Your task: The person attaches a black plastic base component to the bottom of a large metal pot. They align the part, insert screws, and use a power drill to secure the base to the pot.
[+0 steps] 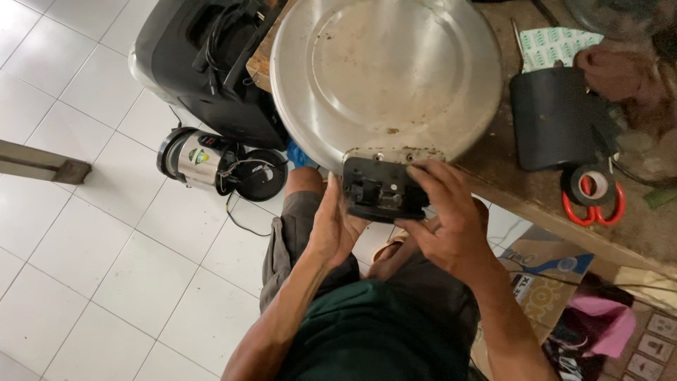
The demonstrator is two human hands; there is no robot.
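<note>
A large round metal lid (384, 74) lies on the wooden table (536, 194), hanging over its near edge. A black plastic handle piece (381, 189) sits at the lid's near rim. My left hand (333, 226) presses against the left side of that black piece. My right hand (444, 219) wraps its fingers over the right side and top of it. Both hands hold the black piece against the lid.
On the table stand a black curved plastic part (557, 116), a roll of black tape (591, 185) and red-handled scissors (596, 210). On the tiled floor are a black case (204, 63), a steel electric pot (201, 159) with its cord, and a cardboard box (543, 282).
</note>
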